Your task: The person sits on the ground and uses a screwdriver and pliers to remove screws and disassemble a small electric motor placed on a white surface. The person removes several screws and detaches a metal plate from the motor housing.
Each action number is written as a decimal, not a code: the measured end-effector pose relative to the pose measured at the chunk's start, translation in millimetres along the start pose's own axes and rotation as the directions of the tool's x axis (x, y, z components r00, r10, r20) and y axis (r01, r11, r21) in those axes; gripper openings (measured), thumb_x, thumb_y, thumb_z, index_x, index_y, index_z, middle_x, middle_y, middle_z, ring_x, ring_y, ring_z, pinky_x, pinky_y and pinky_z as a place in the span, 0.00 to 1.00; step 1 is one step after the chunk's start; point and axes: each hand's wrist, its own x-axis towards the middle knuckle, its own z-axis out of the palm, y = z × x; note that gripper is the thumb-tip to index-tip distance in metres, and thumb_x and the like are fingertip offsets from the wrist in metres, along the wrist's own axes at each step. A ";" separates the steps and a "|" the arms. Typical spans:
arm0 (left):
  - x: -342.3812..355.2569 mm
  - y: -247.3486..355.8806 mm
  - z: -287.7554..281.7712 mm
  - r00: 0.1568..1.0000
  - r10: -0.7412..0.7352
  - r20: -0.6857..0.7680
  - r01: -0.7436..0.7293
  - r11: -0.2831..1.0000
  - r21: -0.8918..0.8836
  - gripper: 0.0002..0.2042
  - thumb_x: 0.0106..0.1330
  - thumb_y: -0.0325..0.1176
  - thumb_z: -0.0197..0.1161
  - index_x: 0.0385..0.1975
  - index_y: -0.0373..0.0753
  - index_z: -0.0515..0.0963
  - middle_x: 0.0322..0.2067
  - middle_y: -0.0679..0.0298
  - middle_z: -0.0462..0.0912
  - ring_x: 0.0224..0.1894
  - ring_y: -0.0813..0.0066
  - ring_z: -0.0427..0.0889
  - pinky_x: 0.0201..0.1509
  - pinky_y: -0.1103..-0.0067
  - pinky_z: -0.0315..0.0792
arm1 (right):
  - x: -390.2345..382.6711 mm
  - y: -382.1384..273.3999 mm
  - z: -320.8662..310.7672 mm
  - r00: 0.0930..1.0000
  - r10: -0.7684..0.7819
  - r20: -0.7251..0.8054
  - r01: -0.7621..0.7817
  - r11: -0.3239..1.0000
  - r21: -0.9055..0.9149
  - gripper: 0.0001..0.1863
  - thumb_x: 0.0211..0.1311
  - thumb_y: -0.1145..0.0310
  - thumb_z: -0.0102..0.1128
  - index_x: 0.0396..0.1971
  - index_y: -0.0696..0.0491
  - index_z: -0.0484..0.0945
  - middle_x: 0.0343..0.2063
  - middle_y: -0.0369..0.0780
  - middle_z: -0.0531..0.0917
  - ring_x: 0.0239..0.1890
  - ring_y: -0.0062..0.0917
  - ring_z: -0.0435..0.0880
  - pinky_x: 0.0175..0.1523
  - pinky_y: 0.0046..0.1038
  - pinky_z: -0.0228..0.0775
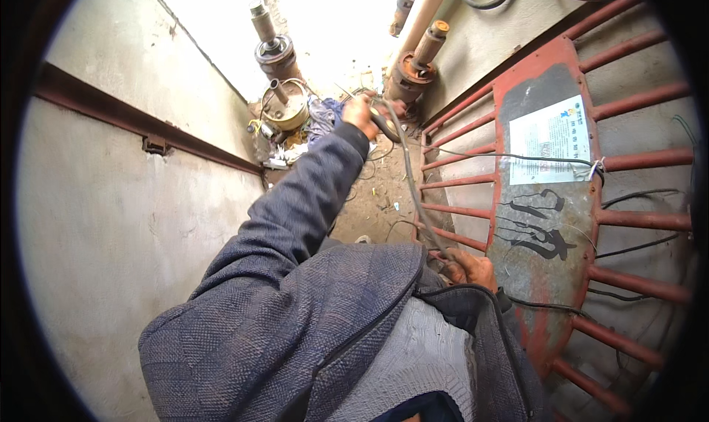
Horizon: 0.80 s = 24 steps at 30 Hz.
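Note:
My left hand (pixel 358 117) reaches forward, fingers closed around a tool with a black and yellowish handle (pixel 385 124). A thin pointed end sticks out beyond that hand; the tool's kind is hard to make out. A grey cable (pixel 410 178) runs from beside the left hand down to my right hand (pixel 474 270), close to my jacket. There the right fingers are closed on the cable, partly hidden by the jacket edge. A reddish blurred shape beside the left hand is unclear.
Rusty machine parts with upright shafts (pixel 282 55) (pixel 417 71) stand ahead on a dirt floor (pixel 380 193), near a round drum (pixel 288 108) and cloths. At right is a red barred gate (pixel 458 178) with a sheet-metal panel and dark wires. A plaster wall (pixel 148 222) stands left.

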 end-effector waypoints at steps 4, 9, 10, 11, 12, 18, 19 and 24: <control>44.7 79.8 14.5 0.938 0.337 -0.078 -0.329 0.939 0.100 0.14 0.76 0.35 0.41 0.57 0.38 0.57 0.49 0.33 0.73 0.50 0.38 0.81 0.55 0.48 0.79 | -63.9 107.7 -3.1 0.948 0.302 -0.098 -0.317 0.892 -0.321 0.14 0.71 0.61 0.57 0.45 0.55 0.81 0.30 0.53 0.85 0.33 0.50 0.86 0.35 0.40 0.77; 27.8 149.5 49.9 0.825 0.563 -0.048 -0.516 0.785 0.342 0.10 0.77 0.33 0.40 0.53 0.40 0.63 0.47 0.43 0.78 0.34 0.51 0.85 0.38 0.59 0.84 | -144.5 273.6 31.3 0.942 0.335 0.010 -0.293 0.837 -0.463 0.18 0.68 0.52 0.58 0.49 0.48 0.83 0.44 0.52 0.84 0.46 0.51 0.82 0.50 0.46 0.74; 12.0 152.5 59.1 0.772 0.636 0.013 -0.564 0.676 0.475 0.10 0.77 0.33 0.41 0.51 0.40 0.66 0.40 0.50 0.81 0.24 0.63 0.82 0.27 0.67 0.81 | -138.2 291.2 35.2 0.940 0.312 0.137 -0.195 0.823 -0.534 0.21 0.69 0.50 0.56 0.49 0.49 0.83 0.49 0.52 0.83 0.51 0.50 0.81 0.55 0.45 0.72; -6.2 149.1 68.7 0.740 0.667 0.094 -0.619 0.618 0.484 0.09 0.76 0.30 0.44 0.48 0.40 0.70 0.34 0.54 0.82 0.20 0.71 0.79 0.21 0.72 0.76 | -123.1 296.8 39.3 0.923 0.284 0.259 -0.086 0.811 -0.579 0.23 0.70 0.48 0.54 0.50 0.51 0.82 0.53 0.52 0.81 0.56 0.49 0.79 0.59 0.43 0.70; -26.5 140.4 77.1 0.723 0.651 0.231 -0.671 0.582 0.461 0.08 0.75 0.28 0.45 0.47 0.39 0.71 0.33 0.55 0.81 0.20 0.74 0.78 0.21 0.75 0.76 | -89.1 294.9 30.2 0.916 0.341 0.210 -0.214 0.860 -0.464 0.25 0.72 0.47 0.51 0.52 0.52 0.81 0.56 0.51 0.80 0.58 0.47 0.78 0.60 0.43 0.70; -151.7 14.8 73.2 0.668 0.197 0.718 -0.730 0.359 0.581 0.07 0.72 0.24 0.50 0.42 0.39 0.76 0.25 0.70 0.75 0.21 0.84 0.71 0.24 0.81 0.68 | 197.9 77.9 -22.9 0.900 -0.006 0.435 -0.418 0.263 0.870 0.46 0.70 0.30 0.37 0.59 0.63 0.71 0.50 0.55 0.82 0.53 0.46 0.82 0.62 0.52 0.71; -162.4 0.5 67.9 0.506 0.186 0.842 -0.861 0.156 0.483 0.07 0.71 0.23 0.50 0.40 0.38 0.76 0.24 0.70 0.73 0.21 0.82 0.71 0.25 0.80 0.69 | 232.1 33.0 -29.0 0.896 -0.093 0.434 -0.394 0.282 0.875 0.50 0.69 0.26 0.29 0.63 0.60 0.69 0.52 0.53 0.81 0.53 0.42 0.82 0.59 0.49 0.72; -163.4 18.5 26.1 0.820 0.116 0.560 -0.425 0.779 0.461 0.11 0.67 0.19 0.42 0.44 0.34 0.71 0.44 0.54 0.78 0.41 0.64 0.84 0.39 0.70 0.82 | 302.1 -107.5 2.1 0.922 0.107 0.373 -0.371 0.523 0.767 0.23 0.79 0.56 0.44 0.62 0.56 0.71 0.27 0.36 0.77 0.15 0.16 0.64 0.21 0.22 0.59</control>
